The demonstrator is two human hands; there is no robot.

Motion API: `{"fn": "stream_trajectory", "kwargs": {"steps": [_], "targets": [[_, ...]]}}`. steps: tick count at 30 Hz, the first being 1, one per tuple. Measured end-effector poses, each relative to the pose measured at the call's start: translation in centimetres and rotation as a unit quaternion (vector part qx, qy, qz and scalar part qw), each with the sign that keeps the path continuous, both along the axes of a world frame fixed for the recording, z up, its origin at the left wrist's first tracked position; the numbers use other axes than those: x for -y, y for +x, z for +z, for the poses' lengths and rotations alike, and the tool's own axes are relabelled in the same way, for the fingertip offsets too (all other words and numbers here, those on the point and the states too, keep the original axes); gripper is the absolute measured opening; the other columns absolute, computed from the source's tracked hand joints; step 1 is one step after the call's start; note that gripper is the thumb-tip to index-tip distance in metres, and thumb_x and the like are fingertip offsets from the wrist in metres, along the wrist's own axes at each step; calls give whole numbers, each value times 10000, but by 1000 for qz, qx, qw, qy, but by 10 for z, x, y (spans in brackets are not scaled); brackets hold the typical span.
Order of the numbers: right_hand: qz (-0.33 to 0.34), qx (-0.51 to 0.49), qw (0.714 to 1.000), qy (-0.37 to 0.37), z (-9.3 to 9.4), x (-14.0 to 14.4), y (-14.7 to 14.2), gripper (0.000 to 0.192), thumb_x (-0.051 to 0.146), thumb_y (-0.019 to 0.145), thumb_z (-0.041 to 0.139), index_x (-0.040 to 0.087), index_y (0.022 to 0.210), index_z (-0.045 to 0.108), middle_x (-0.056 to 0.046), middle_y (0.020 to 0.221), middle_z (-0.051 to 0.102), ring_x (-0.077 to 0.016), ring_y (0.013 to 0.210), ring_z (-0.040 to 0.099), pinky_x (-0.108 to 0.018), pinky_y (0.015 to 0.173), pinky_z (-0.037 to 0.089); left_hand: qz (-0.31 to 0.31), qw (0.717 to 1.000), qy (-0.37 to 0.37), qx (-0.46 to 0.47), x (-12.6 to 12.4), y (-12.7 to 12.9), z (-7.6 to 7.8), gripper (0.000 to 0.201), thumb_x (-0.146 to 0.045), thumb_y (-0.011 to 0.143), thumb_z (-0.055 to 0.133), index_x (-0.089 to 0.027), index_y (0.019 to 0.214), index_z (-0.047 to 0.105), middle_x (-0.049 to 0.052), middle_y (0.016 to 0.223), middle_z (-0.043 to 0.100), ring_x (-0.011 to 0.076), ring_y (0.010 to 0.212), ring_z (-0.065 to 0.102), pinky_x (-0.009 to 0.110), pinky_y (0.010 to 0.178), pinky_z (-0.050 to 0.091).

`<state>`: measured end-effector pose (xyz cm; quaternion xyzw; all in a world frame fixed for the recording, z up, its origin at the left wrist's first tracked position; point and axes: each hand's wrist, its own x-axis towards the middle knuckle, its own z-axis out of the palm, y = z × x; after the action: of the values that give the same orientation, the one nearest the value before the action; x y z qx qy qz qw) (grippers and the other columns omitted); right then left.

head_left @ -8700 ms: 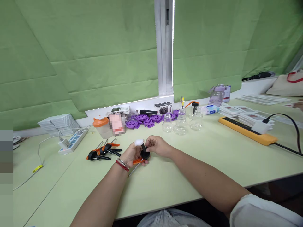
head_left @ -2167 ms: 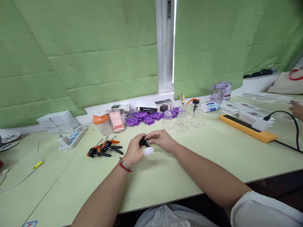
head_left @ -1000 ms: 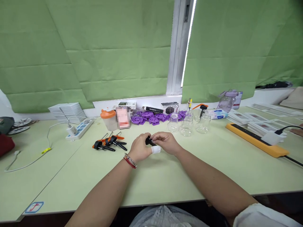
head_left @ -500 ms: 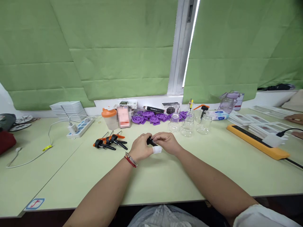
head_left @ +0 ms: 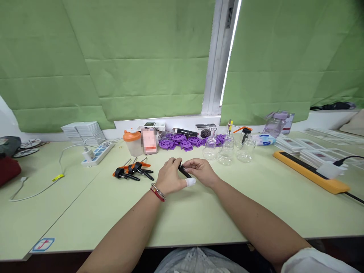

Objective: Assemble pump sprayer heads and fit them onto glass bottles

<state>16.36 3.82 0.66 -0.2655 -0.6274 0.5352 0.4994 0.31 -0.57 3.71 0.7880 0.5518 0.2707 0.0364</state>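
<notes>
My left hand point(head_left: 169, 177) and right hand point(head_left: 200, 171) are closed together on one small black pump part point(head_left: 184, 171), pinched between the fingertips just above the table point(head_left: 256, 204); a white cap or wrap shows on my left thumb tip point(head_left: 190, 182). I judge I'm mid-assembly, fitting or turning the piece, though the exact joint is hidden by my fingers. Left of that part lies a small heap of black and orange pump heads point(head_left: 132, 171). Beyond it stand three clear glass bottles point(head_left: 226, 150), with purple plastic pieces point(head_left: 182, 142) behind. Next calls for a steady two-handed hold while the piece seats.
</notes>
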Motion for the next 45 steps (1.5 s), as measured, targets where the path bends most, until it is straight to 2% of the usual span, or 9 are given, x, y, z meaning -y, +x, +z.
{"fn": "stream_trajectory", "kwargs": {"steps": [7,13,19,22,25,29,33,40,45], "targets": [[9,-16,999,-51,1,0,1,285,314,593,790,166,804,668,-21,786,692,-144,711,637,-332,748,514,7,999,40,-16,-1,0,-2,802,-566,539,717,-217,1214,463,120,1173,481,318,1053,497,409,844,425],[115,16,979,-169,-1,6,2,487,415,647,760,145,1023,611,-70,794,703,-175,722,667,-301,668,498,11,997,71,-12,-5,2,-7,804,-521,533,727,-199,1219,458,140,1215,455,340,1089,464,441,871,416],[56,7,984,-171,-2,2,2,476,351,564,811,135,936,607,-45,693,690,-155,624,645,-288,617,487,-52,994,87,36,-11,-1,-10,1000,-457,551,740,-184,1383,258,170,1337,379,345,1235,369,499,1006,318],[-6,13,994,-109,-4,-5,4,427,316,573,789,144,929,628,-27,684,676,-150,599,620,-303,604,483,-51,989,96,100,-14,-6,-11,934,-442,649,690,-163,1399,208,194,1370,354,337,1288,323,507,1028,291],[-90,63,994,10,-5,-10,8,275,270,634,726,172,885,669,-34,762,688,-169,676,617,-332,670,481,-17,973,25,227,-20,-12,-12,671,-454,788,554,-161,1334,298,178,1237,483,289,1144,489,464,914,412],[-160,215,946,183,-4,-8,11,155,209,754,602,237,861,710,-36,880,706,-200,788,626,-340,737,456,-44,893,-167,415,-27,-13,-16,530,-508,819,485,-177,1214,363,46,837,578,160,663,599,312,576,488],[-151,292,910,251,-8,-5,9,192,187,784,571,258,891,713,-34,904,709,-205,820,634,-331,759,450,-84,858,-220,457,-29,-11,-20,457,-442,762,596,-169,1084,421,-57,600,483,95,488,499,210,445,390],[-139,303,912,240,-19,-6,-2,188,214,796,570,244,923,705,-39,905,705,-203,818,626,-315,761,442,7,896,-180,406,-35,-17,-26,466,-410,792,559,-174,1162,402,-52,633,495,72,446,440,202,434,339],[-132,314,914,220,-28,-8,-34,165,188,794,552,216,878,691,-20,815,690,-173,750,607,-269,703,424,182,963,-60,191,-43,-37,-23,444,-444,769,558,-163,1111,532,84,855,652,194,738,607,289,642,433]]}}
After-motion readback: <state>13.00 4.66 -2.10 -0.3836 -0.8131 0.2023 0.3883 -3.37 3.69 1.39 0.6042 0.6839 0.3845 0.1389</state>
